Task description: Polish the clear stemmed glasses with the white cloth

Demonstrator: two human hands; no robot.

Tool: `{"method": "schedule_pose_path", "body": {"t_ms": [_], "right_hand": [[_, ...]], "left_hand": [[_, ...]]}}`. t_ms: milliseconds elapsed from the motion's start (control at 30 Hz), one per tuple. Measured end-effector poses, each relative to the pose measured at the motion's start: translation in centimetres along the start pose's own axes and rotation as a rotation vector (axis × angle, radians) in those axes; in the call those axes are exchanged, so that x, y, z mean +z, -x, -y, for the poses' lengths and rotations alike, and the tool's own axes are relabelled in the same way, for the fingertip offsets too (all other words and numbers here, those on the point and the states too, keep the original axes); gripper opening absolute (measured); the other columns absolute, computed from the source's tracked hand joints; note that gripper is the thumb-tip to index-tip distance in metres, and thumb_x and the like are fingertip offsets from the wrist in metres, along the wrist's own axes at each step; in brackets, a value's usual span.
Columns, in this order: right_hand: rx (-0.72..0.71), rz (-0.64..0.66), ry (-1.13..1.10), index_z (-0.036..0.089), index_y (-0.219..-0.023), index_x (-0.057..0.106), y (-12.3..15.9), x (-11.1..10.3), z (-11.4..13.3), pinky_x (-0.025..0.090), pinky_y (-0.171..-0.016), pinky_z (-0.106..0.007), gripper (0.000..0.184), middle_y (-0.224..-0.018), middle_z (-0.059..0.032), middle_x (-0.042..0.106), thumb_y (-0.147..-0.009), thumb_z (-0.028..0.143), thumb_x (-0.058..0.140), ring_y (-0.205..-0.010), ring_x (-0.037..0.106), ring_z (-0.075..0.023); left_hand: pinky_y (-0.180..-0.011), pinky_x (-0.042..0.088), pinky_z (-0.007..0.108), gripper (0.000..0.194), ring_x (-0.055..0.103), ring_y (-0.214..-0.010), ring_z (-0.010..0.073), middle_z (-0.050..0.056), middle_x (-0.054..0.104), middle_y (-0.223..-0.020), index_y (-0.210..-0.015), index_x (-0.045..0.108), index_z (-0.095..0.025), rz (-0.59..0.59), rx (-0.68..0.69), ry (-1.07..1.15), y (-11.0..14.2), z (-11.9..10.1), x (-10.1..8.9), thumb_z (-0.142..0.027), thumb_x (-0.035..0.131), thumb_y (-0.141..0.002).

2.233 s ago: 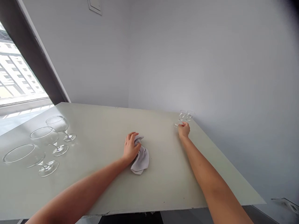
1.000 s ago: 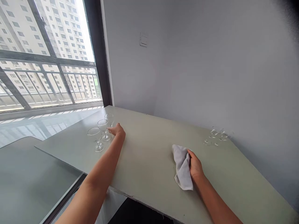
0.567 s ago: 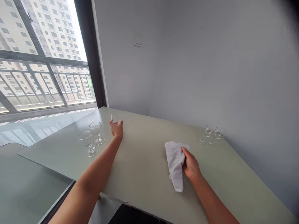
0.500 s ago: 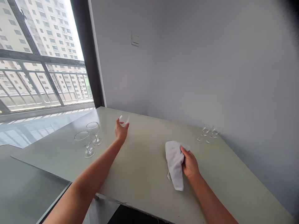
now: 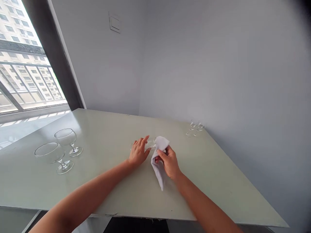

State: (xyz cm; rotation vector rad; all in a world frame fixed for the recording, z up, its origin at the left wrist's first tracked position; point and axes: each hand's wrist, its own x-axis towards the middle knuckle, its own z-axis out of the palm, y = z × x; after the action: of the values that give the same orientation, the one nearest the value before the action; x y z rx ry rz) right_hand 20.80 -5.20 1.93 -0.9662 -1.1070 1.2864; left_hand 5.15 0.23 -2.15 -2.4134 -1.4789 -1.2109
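In the middle of the table, my left hand (image 5: 139, 151) is closed round a clear stemmed glass (image 5: 151, 143). The glass is tipped on its side, and my fingers cover much of its bowl. My right hand (image 5: 170, 162) grips a white cloth (image 5: 158, 173) between thumb and fingers, its lower end hanging down. The cloth's upper part meets the right end of the glass, hiding that end. Left of my hands, two more stemmed glasses stand upright, a nearer glass (image 5: 63, 165) and a farther glass (image 5: 75, 150).
Several small clear glasses (image 5: 193, 126) stand at the far right of the pale table (image 5: 107, 129), close to the wall (image 5: 194, 64). A window (image 5: 26, 74) lies at the left, and a light switch (image 5: 114, 23) is on the wall.
My left hand has carried the glass rightward and nearer, tipping it over. My right hand has moved left with the cloth to the glass. The view has turned right.
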Motion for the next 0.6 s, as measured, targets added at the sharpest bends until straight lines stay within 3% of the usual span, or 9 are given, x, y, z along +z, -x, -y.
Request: {"method": "schedule_pose_path", "body": {"t_ms": [167,267,367,433,500,600], "right_hand": [[0.053,0.315,0.201,0.021,-0.127,0.037,0.6,0.7,0.2,0.049,-0.06,-0.029,0.048,-0.061,0.002,0.061,-0.081,0.032,0.047,-0.057,0.059,-0.0131],[0.12,0.459,0.322,0.02,-0.128,0.037,0.1,-0.1,0.5,0.05,-0.059,-0.028,0.047,-0.06,0.0022,0.063,-0.081,0.026,0.044,-0.057,0.061,-0.0129],[0.201,0.612,0.407,0.018,-0.117,0.047,-0.6,-0.8,0.5,0.049,-0.054,-0.025,0.038,-0.059,0.0015,0.064,-0.08,0.027,0.048,-0.054,0.061,-0.0128],[0.212,0.611,0.427,0.017,-0.106,0.054,-1.0,-0.8,0.3,0.047,-0.048,-0.022,0.031,-0.059,0.0015,0.063,-0.077,0.03,0.053,-0.053,0.062,-0.0135],[0.19,0.518,0.38,0.016,-0.094,0.057,-1.4,-0.6,-0.2,0.046,-0.045,-0.021,0.026,-0.055,0.0026,0.06,-0.075,0.034,0.057,-0.05,0.061,-0.0134],[0.223,0.328,0.108,0.016,-0.086,0.056,-2.0,-0.3,-1.1,0.046,-0.042,-0.022,0.027,-0.05,0.0045,0.056,-0.073,0.039,0.06,-0.044,0.058,-0.0123]], "left_hand": [[-0.076,0.038,0.034,0.044,0.053,-0.086,0.0207,0.008,0.055,-0.096,-0.124,0.034,-0.02,-0.004,0.081,-0.094,0.6,0.6,-0.9,-0.025,0.044,-0.081],[-0.074,0.038,0.033,0.044,0.052,-0.085,0.0204,0.009,0.054,-0.097,-0.123,0.035,-0.019,0.017,0.14,-0.094,1.1,0.8,-1.0,-0.02,0.043,-0.08],[-0.072,0.039,0.033,0.049,0.053,-0.084,0.0198,0.009,0.054,-0.098,-0.123,0.035,-0.018,0.08,0.249,-0.051,1.3,0.6,-1.0,-0.013,0.043,-0.075],[-0.072,0.04,0.033,0.052,0.054,-0.084,0.0198,0.009,0.055,-0.097,-0.123,0.036,-0.019,0.119,0.294,-0.036,1.1,0.4,-1.2,-0.01,0.043,-0.072],[-0.076,0.04,0.036,0.053,0.054,-0.087,0.0208,0.01,0.056,-0.099,-0.124,0.036,-0.019,0.127,0.293,-0.061,0.5,0.3,-1.6,-0.01,0.044,-0.072],[-0.091,0.033,0.043,0.046,0.052,-0.099,0.0225,0.01,0.056,-0.107,-0.123,0.039,-0.023,0.092,0.291,-0.127,-0.3,0.4,-2.5,-0.018,0.047,-0.078]]}}
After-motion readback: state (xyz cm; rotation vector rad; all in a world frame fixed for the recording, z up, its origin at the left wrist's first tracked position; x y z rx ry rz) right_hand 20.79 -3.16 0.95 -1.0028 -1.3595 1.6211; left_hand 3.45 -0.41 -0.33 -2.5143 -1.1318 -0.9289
